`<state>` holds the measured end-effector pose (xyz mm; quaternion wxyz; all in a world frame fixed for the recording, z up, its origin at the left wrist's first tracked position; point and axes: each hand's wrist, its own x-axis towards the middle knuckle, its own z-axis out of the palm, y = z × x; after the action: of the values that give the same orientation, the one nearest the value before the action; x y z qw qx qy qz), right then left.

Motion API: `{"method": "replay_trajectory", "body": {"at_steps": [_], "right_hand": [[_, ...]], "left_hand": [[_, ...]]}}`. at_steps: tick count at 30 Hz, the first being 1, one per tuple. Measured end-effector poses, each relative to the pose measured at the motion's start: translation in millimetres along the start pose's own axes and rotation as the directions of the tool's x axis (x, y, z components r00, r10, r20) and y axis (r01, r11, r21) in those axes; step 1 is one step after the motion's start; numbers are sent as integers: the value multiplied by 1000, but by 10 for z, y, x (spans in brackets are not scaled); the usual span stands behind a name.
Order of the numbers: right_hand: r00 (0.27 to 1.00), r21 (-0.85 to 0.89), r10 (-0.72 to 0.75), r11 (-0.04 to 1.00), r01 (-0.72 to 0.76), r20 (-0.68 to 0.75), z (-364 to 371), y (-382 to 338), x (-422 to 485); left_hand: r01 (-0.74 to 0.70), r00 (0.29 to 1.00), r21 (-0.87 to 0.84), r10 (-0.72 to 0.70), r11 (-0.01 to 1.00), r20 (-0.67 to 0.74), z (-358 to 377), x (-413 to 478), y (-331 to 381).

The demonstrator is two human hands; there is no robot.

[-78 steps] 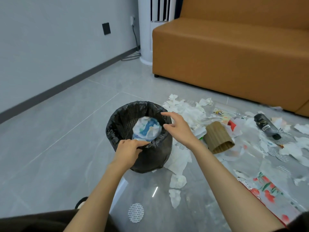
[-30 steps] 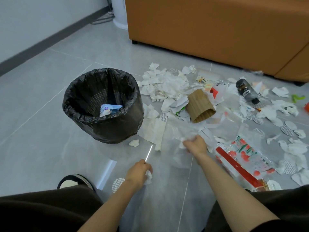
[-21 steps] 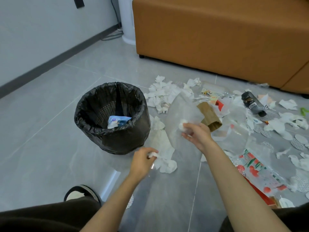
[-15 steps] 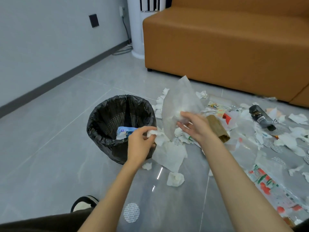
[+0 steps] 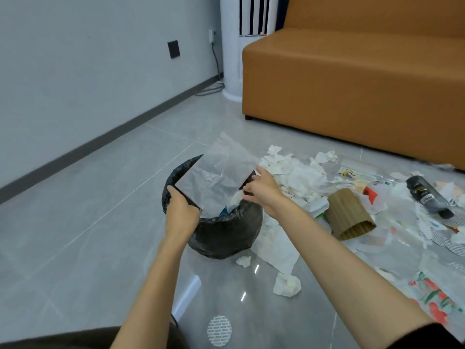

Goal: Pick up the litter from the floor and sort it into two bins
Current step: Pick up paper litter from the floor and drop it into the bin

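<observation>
A bin with a black liner stands on the grey floor. Over its mouth hangs a clear plastic bag, pinched at its lower right corner by my right hand. My left hand rests at the bin's near-left rim against the bag's lower edge, with its fingers curled inward and hidden. Some blue and white litter shows inside the bin. White tissues lie heaped to the right of the bin. A crumpled tissue and a smaller scrap lie in front of it.
Right of the bin lie a brown corrugated sleeve, a black bottle and a red-printed wrapper. An orange sofa and a white tower unit stand behind. The wall runs along the left. A round patterned disc lies near my knees.
Both hands picked up litter from the floor and rose to the bin. The right hand carried the clear bag over the bin's mouth. The left hand, which held a tissue, reached the rim.
</observation>
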<state>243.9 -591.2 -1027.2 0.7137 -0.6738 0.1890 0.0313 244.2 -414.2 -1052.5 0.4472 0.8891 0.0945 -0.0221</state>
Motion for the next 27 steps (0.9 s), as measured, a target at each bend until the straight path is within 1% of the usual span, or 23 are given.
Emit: {"method": "replay_trajectory", "body": {"at_steps": [1,3,4,6,8,10,11,13,15,18,20,21,23,25,27], "right_hand": [[999,-71,-37,997,35,-38,-28,39,-6],[985,-212,-137,971,113,-102,-108,147,6],[976,-258,-175,956,137,-128,-160,211,13],[961,-305,-209,941,147,-182,-282,335,21],[954,-293,-198,948,127,-227,-439,464,7],[953,-271,-150,960,77,-262,-603,612,2],[955,-265,-103,964,27,-277,-690,708,6],[961,-255,31,961,-104,-276,-830,910,4],[961,-293,150,931,-215,-231,-935,1133,-29],[956,-466,249,835,-293,-154,-1015,1465,-129],[958,-600,272,752,-274,-97,-1024,1679,-184],[956,-675,285,693,-255,-68,-1016,1789,-210],[950,-823,311,535,-192,-19,-990,1984,-265],[944,-914,330,387,-124,12,-971,2131,-320],[949,-940,313,334,-67,44,-960,2244,-346]], "left_hand": [[-5,999,4,5,1000,-46,9,2,3],[-120,989,41,123,992,-82,44,-10,43],[-194,979,91,199,977,-53,81,-28,73],[-320,947,169,312,932,76,184,-81,139],[-401,910,235,356,885,214,342,-136,167],[-455,881,366,350,812,318,502,-181,132],[-476,871,431,343,767,352,580,-207,89],[-520,853,528,384,672,352,688,-236,-24],[-552,829,573,475,606,297,733,-222,-127],[-566,797,594,562,571,220,739,-151,-241],[-564,789,590,589,578,177,696,-115,-279],[-553,796,598,580,581,173,677,-94,-302],[-514,819,643,547,568,172,628,-55,-343],[-458,847,686,511,566,145,561,-24,-367],[-398,879,697,466,597,103,501,6,-407]]}}
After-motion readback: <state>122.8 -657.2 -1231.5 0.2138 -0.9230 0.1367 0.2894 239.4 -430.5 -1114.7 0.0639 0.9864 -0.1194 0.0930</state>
